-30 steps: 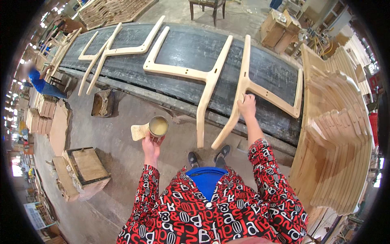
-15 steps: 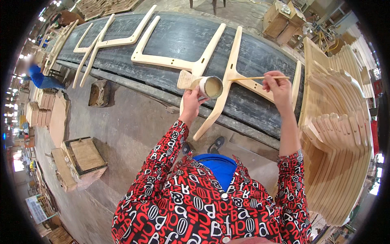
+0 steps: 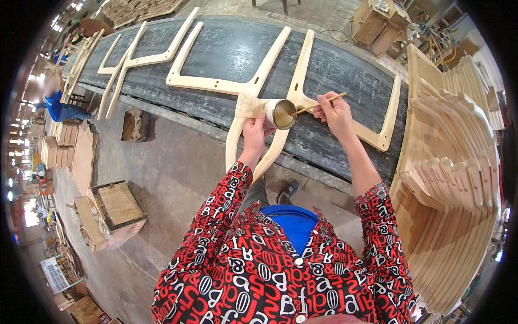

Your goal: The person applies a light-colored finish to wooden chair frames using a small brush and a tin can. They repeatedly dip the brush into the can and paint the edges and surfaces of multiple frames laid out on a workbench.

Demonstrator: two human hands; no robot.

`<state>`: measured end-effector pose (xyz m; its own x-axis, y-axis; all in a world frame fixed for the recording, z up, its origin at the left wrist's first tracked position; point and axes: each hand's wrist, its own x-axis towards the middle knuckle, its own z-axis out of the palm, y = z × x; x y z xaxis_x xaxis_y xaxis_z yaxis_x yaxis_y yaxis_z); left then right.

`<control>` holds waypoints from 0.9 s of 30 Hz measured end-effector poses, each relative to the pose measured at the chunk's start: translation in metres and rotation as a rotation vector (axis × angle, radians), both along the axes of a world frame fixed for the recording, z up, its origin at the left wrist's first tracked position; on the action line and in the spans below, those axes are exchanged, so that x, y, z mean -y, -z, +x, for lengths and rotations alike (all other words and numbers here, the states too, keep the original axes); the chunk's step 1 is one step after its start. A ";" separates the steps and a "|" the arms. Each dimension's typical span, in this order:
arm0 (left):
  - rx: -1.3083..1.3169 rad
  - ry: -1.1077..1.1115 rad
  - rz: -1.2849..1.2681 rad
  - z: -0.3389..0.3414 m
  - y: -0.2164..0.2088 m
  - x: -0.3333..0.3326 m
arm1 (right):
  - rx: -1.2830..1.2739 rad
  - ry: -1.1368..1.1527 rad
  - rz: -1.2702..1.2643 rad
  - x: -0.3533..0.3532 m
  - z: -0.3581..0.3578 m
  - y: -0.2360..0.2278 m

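Observation:
My left hand (image 3: pixel 254 135) is closed around a small round can (image 3: pixel 272 114) that has a flat wooden handle (image 3: pixel 248 106) on its side. The can tilts toward me and shows a yellowish-beige liquid (image 3: pixel 283 115). Between the fingers of my right hand (image 3: pixel 335 114) is a thin wooden stick (image 3: pixel 310 108), its lower tip inside the can's mouth. Both hands are above a pale wooden chair-leg frame (image 3: pixel 372 136) lying on a long dark table (image 3: pixel 232 48). Left of it lies a similar wooden frame (image 3: pixel 210 82), partly hidden behind the can and my left hand.
More pale frames (image 3: pixel 151 58) lie farther left on the table. At my right stands a tall stack of shaped wooden parts (image 3: pixel 448 243). A wooden box (image 3: pixel 120 205) and a smaller open container (image 3: pixel 135 125) are on the floor. A person in blue (image 3: pixel 59 107) stands far left.
My right hand has moved left and down, bringing the stick's tip from the frame into the can. The can has shifted only slightly, still in my left hand.

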<state>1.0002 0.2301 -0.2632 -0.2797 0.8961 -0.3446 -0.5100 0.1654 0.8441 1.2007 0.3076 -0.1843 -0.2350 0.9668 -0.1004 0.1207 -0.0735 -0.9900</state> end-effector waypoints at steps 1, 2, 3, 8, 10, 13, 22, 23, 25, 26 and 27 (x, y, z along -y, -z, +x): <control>-0.002 0.010 -0.014 0.001 0.001 -0.004 | -0.055 0.012 -0.104 -0.005 0.002 0.007; 0.027 0.012 -0.013 0.002 0.001 -0.008 | -0.141 0.050 -0.171 -0.008 0.005 0.013; 0.057 0.014 -0.011 0.003 0.001 -0.011 | -0.226 0.089 -0.236 -0.012 0.010 0.019; 0.189 0.010 0.013 -0.003 0.005 -0.034 | -0.549 0.172 -0.296 -0.021 0.028 0.044; 0.238 -0.004 0.020 -0.007 0.010 -0.046 | -0.605 0.151 -0.230 -0.023 0.027 0.049; 0.245 0.002 0.014 -0.015 0.020 -0.062 | -0.657 0.188 -0.189 -0.028 0.019 0.056; 0.303 0.029 -0.010 -0.006 0.044 -0.116 | -0.600 0.623 -0.503 -0.057 0.000 0.104; 0.315 0.041 -0.005 -0.004 0.047 -0.121 | -0.627 0.642 -0.518 -0.059 0.000 0.107; 0.336 0.055 0.004 -0.005 0.055 -0.130 | -0.627 0.607 -0.430 -0.066 -0.001 0.108; 0.320 0.071 0.006 -0.008 0.060 -0.132 | -0.616 0.569 -0.361 -0.071 -0.002 0.105; 0.293 0.060 -0.023 -0.012 0.065 -0.137 | -0.604 0.530 -0.292 -0.075 -0.004 0.103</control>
<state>0.9878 0.3667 -0.3283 -0.1119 0.8992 -0.4229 -0.7197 0.2201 0.6585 1.1964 0.3831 -0.2868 0.1474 0.9190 -0.3656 -0.5443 -0.2332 -0.8058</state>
